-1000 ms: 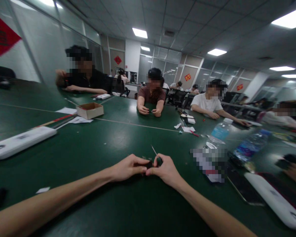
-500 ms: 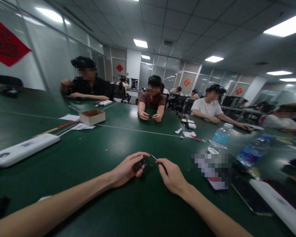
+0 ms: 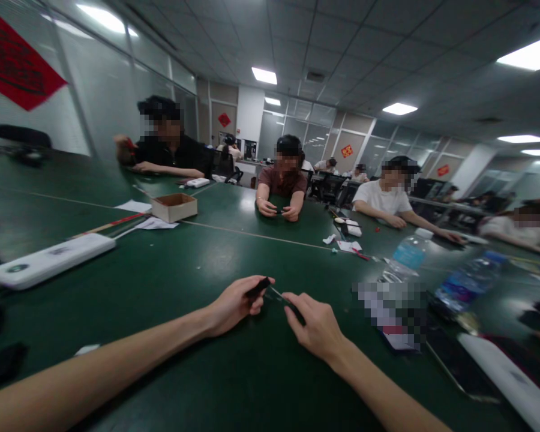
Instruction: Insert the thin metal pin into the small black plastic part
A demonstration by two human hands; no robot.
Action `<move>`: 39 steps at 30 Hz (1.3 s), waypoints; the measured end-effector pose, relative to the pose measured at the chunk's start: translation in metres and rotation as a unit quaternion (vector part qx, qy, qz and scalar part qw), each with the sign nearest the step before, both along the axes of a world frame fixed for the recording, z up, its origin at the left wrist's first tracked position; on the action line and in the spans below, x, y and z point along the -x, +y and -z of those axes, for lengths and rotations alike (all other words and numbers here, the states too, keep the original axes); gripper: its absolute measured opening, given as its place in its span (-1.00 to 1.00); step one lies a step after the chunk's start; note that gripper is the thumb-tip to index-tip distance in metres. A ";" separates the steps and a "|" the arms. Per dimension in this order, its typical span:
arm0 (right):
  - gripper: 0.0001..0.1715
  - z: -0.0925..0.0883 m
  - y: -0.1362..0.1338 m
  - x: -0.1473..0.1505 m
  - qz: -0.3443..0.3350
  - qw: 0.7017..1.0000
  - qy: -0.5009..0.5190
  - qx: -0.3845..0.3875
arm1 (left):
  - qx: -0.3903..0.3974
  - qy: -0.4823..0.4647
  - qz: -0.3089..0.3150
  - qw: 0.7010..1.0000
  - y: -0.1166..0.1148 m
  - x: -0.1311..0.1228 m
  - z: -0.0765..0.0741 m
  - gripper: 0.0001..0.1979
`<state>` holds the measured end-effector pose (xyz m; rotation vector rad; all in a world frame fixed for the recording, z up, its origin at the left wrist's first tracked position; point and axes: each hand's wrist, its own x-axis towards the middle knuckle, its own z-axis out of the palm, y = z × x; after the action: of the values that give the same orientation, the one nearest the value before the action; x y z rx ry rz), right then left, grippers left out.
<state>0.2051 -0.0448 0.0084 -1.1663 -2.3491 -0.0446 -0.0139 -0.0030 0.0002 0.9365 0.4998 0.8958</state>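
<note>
Pinched between thumb and fingers, a small black piece point(image 3: 257, 287) sits in the left hand point(image 3: 236, 307), while the right hand point(image 3: 317, 324) closes on a slim dark-handled tool point(image 3: 296, 312). Both hands are closed on their own items but stay apart from each other, with only the tool's thin metal shaft point(image 3: 276, 294) reaching across the gap. Its tip lies close to the black piece (whether they touch is too small to tell). The step in hand looks like fine work, lining the shaft up with the piece, and the next move seems to call for steady, small control at that tip.

Both forearms rest over the green table point(image 3: 171, 375), with a white paper scrap point(image 3: 87, 349) just beyond the left forearm. To the right of the grip stand a pixelated packet point(image 3: 387, 312) and a phone point(image 3: 450, 360), then two plastic water bottles point(image 3: 409, 252). Farther left of the grip lie a white power strip point(image 3: 49, 261) and a cardboard box point(image 3: 174, 207). Straight ahead across the table, a co-worker in a brown top point(image 3: 282, 183) holds a small dark item point(image 3: 278, 210) in both hands.
</note>
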 end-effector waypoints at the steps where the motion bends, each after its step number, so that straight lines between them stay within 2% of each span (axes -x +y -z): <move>1: -0.63 -0.001 -0.001 0.000 -0.004 1.000 -0.008 -0.001 | -0.002 -0.004 -0.006 1.000 0.000 -0.001 0.000 -0.65; 6: -0.63 -0.002 -0.002 0.002 0.013 0.999 -0.031 -0.006 | -0.018 -0.014 -0.017 1.000 -0.001 -0.004 0.001 -0.74; 13: -0.63 0.000 -0.002 0.003 0.047 0.998 -0.035 -0.015 | -0.048 0.018 -0.033 0.998 -0.002 -0.005 0.000 -0.78; 23: -0.63 -0.001 -0.003 0.004 0.061 0.997 -0.036 -0.024 | -0.042 0.021 -0.018 0.999 -0.006 -0.004 -0.005 -0.74; 32: -0.63 -0.002 -0.005 0.003 0.082 0.990 -0.104 -0.051 | -0.065 0.081 -0.033 0.994 -0.005 -0.005 -0.001 -0.66; 39: -0.62 -0.004 -0.013 -0.004 0.053 0.986 -0.136 -0.077 | -0.078 0.114 0.003 0.990 -0.007 -0.002 0.000 -0.68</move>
<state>0.2095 -0.0575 0.0125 -1.2738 -2.4601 -0.4387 -0.0122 -0.0105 0.0004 1.1912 0.6285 0.8347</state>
